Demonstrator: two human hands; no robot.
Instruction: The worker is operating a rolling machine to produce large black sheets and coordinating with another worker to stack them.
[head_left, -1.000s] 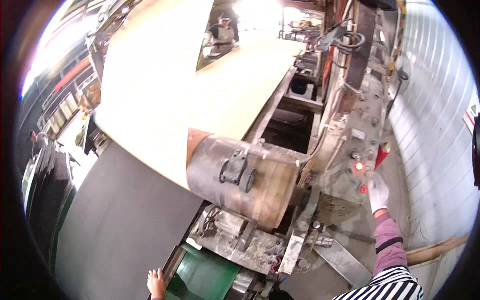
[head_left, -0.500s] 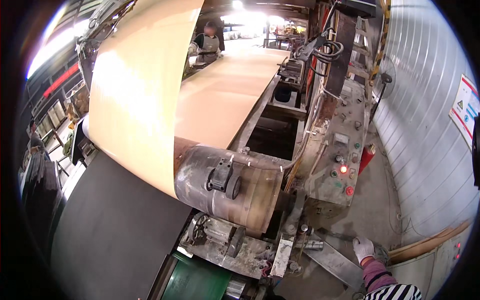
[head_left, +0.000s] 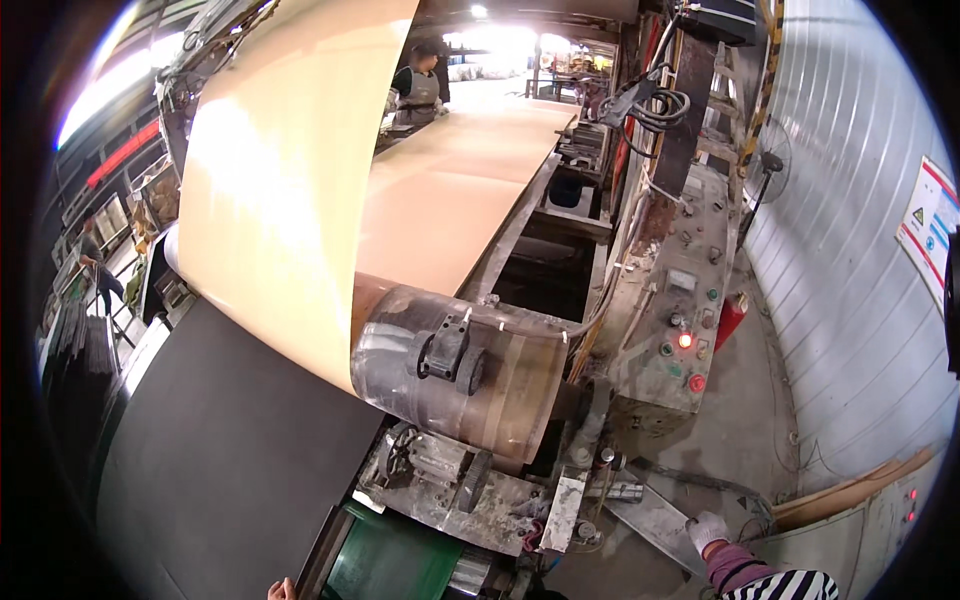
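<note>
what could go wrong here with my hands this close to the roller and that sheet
1. The left hand sits at the edge of the dark belt, below the big steel roller; if these are running, fingers or a sleeve might be drawn in.
2. The gloved right hand rests by the metal plate near exposed fittings; the glove could snag.
3. The tan sheet hangs overhead and hides part of the machine.
</note>
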